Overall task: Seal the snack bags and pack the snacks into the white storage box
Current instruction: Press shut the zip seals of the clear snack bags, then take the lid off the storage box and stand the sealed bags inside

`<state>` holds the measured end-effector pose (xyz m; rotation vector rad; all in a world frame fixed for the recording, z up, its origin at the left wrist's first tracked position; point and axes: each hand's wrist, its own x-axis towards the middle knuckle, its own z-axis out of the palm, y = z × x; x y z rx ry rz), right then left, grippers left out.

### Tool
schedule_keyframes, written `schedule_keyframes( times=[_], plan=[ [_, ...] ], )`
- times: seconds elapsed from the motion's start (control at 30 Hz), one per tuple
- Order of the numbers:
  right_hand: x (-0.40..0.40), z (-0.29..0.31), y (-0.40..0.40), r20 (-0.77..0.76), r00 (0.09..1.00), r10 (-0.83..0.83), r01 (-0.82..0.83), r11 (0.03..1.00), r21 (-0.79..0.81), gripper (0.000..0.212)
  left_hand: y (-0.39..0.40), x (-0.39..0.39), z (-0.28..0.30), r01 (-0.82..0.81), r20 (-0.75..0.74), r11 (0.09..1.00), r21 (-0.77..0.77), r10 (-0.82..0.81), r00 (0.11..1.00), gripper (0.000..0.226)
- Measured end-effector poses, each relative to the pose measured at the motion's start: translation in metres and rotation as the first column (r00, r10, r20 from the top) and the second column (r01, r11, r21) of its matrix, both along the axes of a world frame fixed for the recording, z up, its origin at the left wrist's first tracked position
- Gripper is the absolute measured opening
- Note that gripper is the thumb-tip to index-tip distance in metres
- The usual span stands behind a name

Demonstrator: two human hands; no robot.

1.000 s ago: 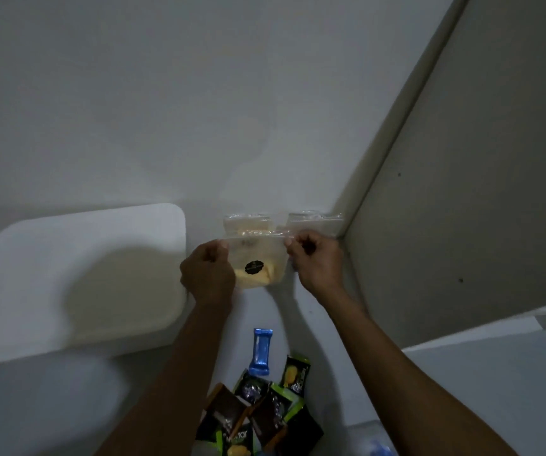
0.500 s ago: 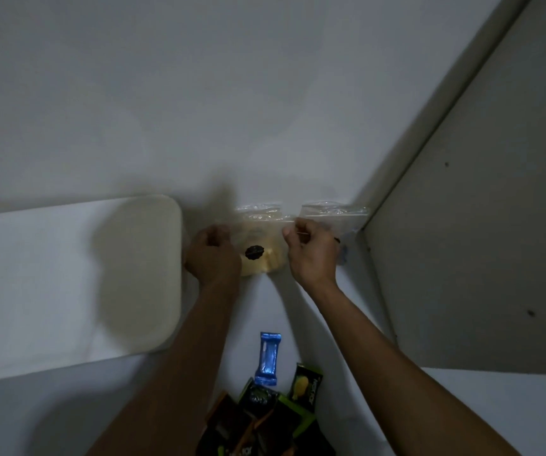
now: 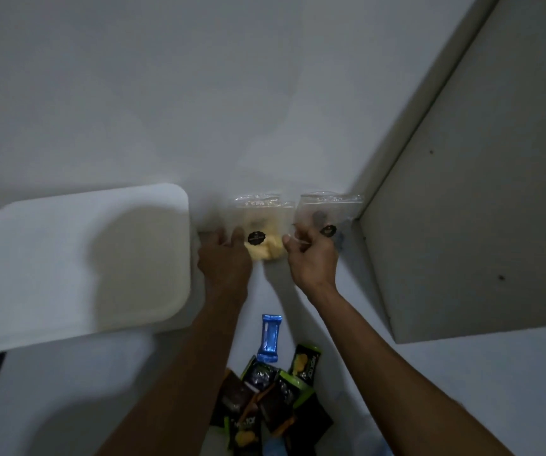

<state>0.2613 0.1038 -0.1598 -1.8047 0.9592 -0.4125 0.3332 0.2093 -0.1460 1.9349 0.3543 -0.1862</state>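
Two clear zip bags stand against the wall. The left clear bag holds yellow snacks and bears a black label. The right clear bag also has a black label. My left hand touches the left bag's left edge with its fingers stretched forward. My right hand pinches the lower left corner of the right bag between thumb and curled fingers. The white storage box lies to the left, its flat white top facing me.
A blue wrapped bar lies on the white surface between my forearms. A heap of dark and green snack packs sits near the bottom edge. A grey panel closes off the right side.
Both hands moved toward the wall with the yellow-snack bag, which now leans there. My left hand loosened its grip, and my right hand shifted to the right bag.
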Motion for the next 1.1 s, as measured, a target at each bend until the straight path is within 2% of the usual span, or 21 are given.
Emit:
schedule_keyframes(
  times=[0.1,0.27,0.43,0.57,0.7,0.8,0.93,1.1],
  plan=[
    [-0.014,0.01,0.008,0.004,1.0,0.0,0.0,1.0,0.01,0.037,0.011,-0.017,0.013,0.038,0.015,0.998,-0.058,-0.037,0.999,0.042],
    [-0.051,0.043,0.033,0.038,0.999,-0.001,0.001,1.0,0.0,0.035,0.044,-0.058,0.046,0.174,0.131,0.983,-0.049,-0.167,0.977,0.043],
    [-0.093,0.07,0.066,0.095,0.995,-0.02,0.019,1.0,0.008,0.031,0.088,-0.103,0.07,0.265,0.179,0.954,-0.144,-0.238,0.955,0.043],
    [-0.118,0.085,0.097,0.109,0.994,0.021,-0.025,0.999,0.034,0.033,0.129,-0.131,0.082,0.286,0.223,0.951,-0.114,-0.256,0.941,0.041],
    [-0.13,0.083,0.127,0.11,0.988,0.108,-0.113,0.993,0.046,0.035,0.178,-0.147,0.078,0.237,0.282,0.971,-0.003,-0.227,0.932,0.037],
    [-0.127,0.077,0.143,0.108,0.978,0.178,-0.186,0.98,0.071,0.038,0.214,-0.152,0.077,0.113,0.234,0.993,0.038,-0.119,0.965,0.032],
    [-0.117,0.074,0.159,0.131,0.966,0.221,-0.233,0.968,0.088,0.044,0.259,-0.148,0.075,-0.007,0.248,0.985,0.173,-0.036,0.968,0.04],
    [-0.089,0.075,0.177,0.145,0.968,0.204,-0.219,0.971,0.097,0.052,0.297,-0.11,0.071,-0.12,0.296,0.971,0.206,0.055,0.954,0.051]
  ],
)
